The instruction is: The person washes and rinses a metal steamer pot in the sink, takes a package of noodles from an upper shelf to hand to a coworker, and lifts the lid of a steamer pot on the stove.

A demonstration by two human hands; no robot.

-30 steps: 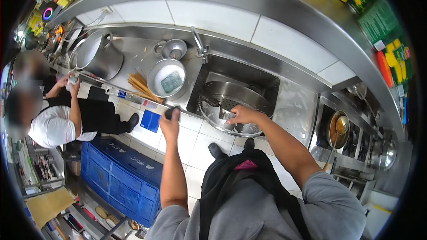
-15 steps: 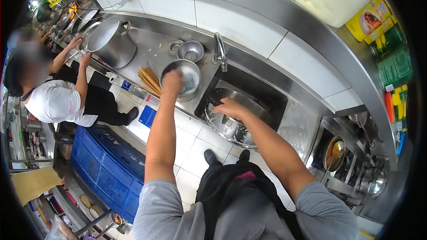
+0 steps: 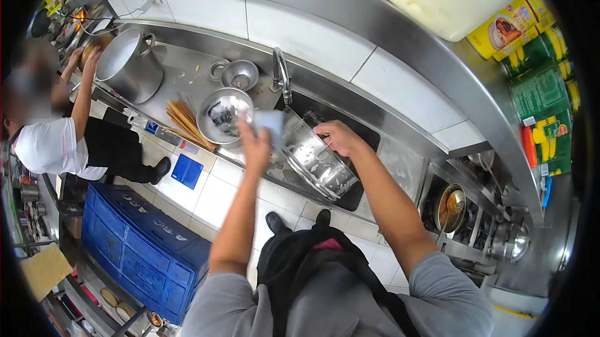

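Observation:
My left hand [image 3: 255,152] is closed on a pale blue scrubbing pad [image 3: 270,125], both smeared by motion, between the steel bowl and the sink. A large wet steel pot [image 3: 310,160] with white suds lies tilted in the sink [image 3: 369,140]. At its upper right side, the fingers of my right hand [image 3: 337,139] are wrapped round the pot's edge or handle; which one is hidden. Beside my left hand stands the steel bowl [image 3: 208,134] with foamy water and something dark in it.
Wooden sticks [image 3: 182,123] lie left of the bowl. Behind it are a smaller bowl [image 3: 240,75] and the faucet [image 3: 282,74]. Further left, a co-worker [image 3: 59,146] holds a round vessel near a tall pot [image 3: 134,68]. A pan [image 3: 449,209] stands at the right; a blue chest [image 3: 140,243] is below left.
My left hand has come out of the bowl with the pale blue pad and moved toward the pot. My right hand has closed on the pot, which is now tipped more steeply.

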